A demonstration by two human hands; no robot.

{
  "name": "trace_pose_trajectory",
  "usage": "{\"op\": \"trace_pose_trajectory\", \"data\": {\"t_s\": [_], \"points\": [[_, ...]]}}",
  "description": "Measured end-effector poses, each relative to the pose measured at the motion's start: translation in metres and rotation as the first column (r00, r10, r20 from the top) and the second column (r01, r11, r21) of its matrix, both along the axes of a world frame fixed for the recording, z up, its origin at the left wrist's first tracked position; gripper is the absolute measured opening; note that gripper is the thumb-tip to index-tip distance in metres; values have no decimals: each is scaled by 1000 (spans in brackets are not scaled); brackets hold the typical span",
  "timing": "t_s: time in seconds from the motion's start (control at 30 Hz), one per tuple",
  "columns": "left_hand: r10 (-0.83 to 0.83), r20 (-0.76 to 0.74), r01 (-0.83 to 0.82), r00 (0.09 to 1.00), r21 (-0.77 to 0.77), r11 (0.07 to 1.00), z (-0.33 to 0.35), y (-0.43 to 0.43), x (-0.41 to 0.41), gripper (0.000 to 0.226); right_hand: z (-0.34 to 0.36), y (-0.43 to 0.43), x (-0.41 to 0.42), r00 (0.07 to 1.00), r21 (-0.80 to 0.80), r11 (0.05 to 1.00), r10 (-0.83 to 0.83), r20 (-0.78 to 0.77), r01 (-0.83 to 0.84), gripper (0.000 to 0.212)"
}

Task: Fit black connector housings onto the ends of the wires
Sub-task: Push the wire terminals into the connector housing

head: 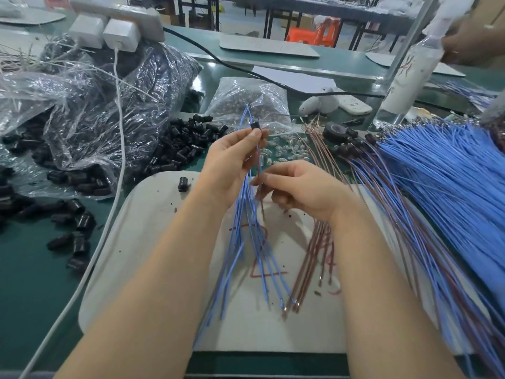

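My left hand (232, 162) holds a bundle of blue wires (246, 242) upright and pinches a small black connector housing (256, 125) at its fingertips. Thin wire ends (247, 110) stick up above the housing. My right hand (297, 187), just right of the bundle, pinches a thin brown wire (261, 198) that runs up toward the housing. The blue wires hang down over the white pad (153, 242). Loose brown wires (314, 258) lie on the pad under my right wrist.
Loose black housings (180, 149) lie heaped left of centre and spill from clear plastic bags (90, 110). One housing (183, 184) sits on the pad. A thick fan of blue and brown wires (442, 181) fills the right. A white cable (114, 170) crosses the green table.
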State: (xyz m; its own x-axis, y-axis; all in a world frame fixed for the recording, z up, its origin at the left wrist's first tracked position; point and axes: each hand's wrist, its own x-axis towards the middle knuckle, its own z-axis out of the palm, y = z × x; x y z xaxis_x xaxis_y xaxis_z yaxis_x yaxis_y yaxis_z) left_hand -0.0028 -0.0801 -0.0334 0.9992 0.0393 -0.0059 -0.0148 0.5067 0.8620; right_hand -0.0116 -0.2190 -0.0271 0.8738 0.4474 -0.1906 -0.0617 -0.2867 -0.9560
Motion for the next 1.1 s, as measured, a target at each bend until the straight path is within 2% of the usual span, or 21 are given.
{"op": "trace_pose_trajectory", "data": {"t_s": [0.13, 0.2, 0.3, 0.37, 0.5, 0.6, 0.7, 0.77, 0.9, 1.1], "points": [[-8, -8, 8, 1000, 1, 1000, 0, 0, 1, 10, 2, 3, -4, 997, 104, 993, 61, -46, -56, 11], [15, -8, -16, 1000, -44, 999, 0, 1, 2, 9, 3, 4, -3, 999, 115, 993, -33, -39, 37, 14], [79, -10, -79, 997, -89, 993, -1, 5, 3, 13, 4, 2, 2, 955, 170, 944, -294, 48, 282, 16], [102, -17, -104, 995, -118, 988, -1, 5, 3, 14, 4, -2, 6, 930, 198, 920, -359, 79, 338, 15], [83, -50, -92, 995, -201, 975, 1, 3, 5, 17, 2, 3, 1, 986, 108, 981, -164, 7, 162, 14], [97, -47, -102, 994, -108, 989, 0, 3, 5, 14, 1, 9, 1, 985, 134, 976, -167, -34, 170, 21], [128, 16, -129, 992, 182, 975, -4, -4, 4, 7, -1, 13, 3, 954, 161, 942, -300, 11, 294, 27], [126, 67, -141, 990, 308, 941, -6, -8, 2, 10, -4, 14, 3, 943, 147, 939, -324, 76, 311, 22], [64, 75, -81, 995, 249, 965, -5, -5, -1, 9, -5, 12, 3, 935, 138, 938, -334, 121, 318, 14], [135, 129, -176, 982, 404, 898, -7, -8, 0, 10, -2, 14, 3, 943, 126, 936, -333, 21, 328, 18]]}}
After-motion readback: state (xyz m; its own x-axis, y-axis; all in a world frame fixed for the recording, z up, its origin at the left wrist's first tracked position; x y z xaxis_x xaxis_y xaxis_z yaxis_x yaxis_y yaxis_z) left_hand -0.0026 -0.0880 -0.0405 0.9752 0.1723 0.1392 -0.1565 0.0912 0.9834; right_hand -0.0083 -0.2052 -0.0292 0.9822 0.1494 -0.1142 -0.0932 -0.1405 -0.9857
